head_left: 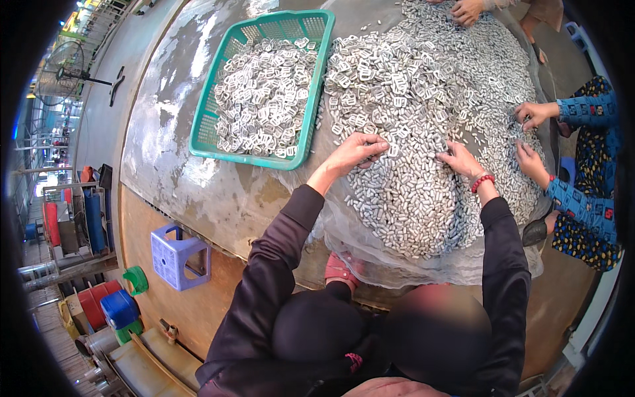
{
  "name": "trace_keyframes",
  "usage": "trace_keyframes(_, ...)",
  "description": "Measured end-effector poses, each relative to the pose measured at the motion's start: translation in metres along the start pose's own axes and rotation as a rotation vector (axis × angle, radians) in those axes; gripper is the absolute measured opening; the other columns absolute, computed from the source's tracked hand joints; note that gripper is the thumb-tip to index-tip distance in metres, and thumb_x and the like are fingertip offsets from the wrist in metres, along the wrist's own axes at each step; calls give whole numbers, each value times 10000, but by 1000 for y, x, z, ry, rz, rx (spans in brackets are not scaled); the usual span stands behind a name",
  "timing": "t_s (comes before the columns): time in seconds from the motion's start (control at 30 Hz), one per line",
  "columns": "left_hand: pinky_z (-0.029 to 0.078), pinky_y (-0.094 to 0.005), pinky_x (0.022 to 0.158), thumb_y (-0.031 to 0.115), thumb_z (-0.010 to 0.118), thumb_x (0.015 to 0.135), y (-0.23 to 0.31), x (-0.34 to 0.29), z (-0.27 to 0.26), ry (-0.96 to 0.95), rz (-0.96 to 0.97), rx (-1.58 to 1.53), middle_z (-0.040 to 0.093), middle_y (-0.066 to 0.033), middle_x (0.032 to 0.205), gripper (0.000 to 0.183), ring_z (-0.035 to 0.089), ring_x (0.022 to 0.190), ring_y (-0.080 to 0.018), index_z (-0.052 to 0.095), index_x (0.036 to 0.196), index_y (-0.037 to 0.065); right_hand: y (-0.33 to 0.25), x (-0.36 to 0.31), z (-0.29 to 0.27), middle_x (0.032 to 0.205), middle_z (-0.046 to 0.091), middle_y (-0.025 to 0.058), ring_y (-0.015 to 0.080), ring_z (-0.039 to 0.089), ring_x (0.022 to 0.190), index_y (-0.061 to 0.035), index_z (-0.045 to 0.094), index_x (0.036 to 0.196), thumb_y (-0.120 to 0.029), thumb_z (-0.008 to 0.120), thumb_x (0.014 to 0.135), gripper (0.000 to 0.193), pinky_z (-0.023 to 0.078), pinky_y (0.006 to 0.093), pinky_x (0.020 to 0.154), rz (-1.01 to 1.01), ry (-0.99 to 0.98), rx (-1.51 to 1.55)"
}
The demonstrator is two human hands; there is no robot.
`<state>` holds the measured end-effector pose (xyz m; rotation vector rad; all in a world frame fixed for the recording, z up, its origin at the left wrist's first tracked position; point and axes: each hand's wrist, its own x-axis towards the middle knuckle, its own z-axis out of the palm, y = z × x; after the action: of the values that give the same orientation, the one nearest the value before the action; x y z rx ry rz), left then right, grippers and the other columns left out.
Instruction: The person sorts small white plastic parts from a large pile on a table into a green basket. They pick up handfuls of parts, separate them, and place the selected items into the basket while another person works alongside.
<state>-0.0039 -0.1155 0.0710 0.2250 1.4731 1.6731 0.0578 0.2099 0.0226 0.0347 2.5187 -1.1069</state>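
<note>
Large heap of small pale metal pieces [423, 132], two kinds mixed: flat square buckle-like frames and short rounded capsule-like bits. Heap lies on a clear plastic sheet [370, 258] spread over a wet grey floor [178, 145].

Left hand [356, 149] palm down on the heap's near-left slope, fingers curled into the pieces; whether it pinches one, cannot tell. Right hand [461, 159] also flat on the heap, fingers spread loosely among the bits, nothing clearly gripped. Red bracelet [482, 181] on that wrist.

Green plastic basket [264, 86] just left of the heap, its right wall touching the pile; holds mostly the square frames, about half full.

A second person in a blue patterned sleeve [582, 112] works the heap's right edge with both hands; another hand [467, 9] at the far edge.

Open wet floor left of the basket. Purple plastic stool [180, 257] on its side near the floor's lower-left edge.
</note>
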Motion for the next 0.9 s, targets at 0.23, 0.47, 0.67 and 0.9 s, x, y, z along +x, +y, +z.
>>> trace_keyframes(0.23,329,-200,413,272,523,895,-10,-4,7,-123,79,-651,536,-43,785,224,480,621,-100,569,817,67,-55,-23,32,727,591,113,196,561,681,3,601,1042,-312,499,953,343,448,338,640,-148,-107,77)
trace_keyframes(0.47,333,-198,338,217,548,841,8,-5,4,-157,178,-825,511,-75,855,140,549,745,-191,494,848,88,-74,-58,-13,588,388,-72,33,320,469,-96,580,1224,-318,456,986,348,273,205,426,120,-102,714)
trace_keyframes(0.67,368,-187,420,151,670,828,7,54,1,23,45,-120,613,17,866,237,555,690,-56,615,1051,92,-60,-54,-23,1021,683,119,203,627,982,-38,601,1179,-255,636,858,389,482,330,845,-2,109,82)
trace_keyframes(0.9,492,-449,713,249,681,784,-48,101,18,330,511,1309,632,-200,765,253,615,759,-384,614,799,6,-59,-42,57,838,631,224,410,623,767,-53,483,1012,-293,565,888,283,488,502,631,-129,119,-444)
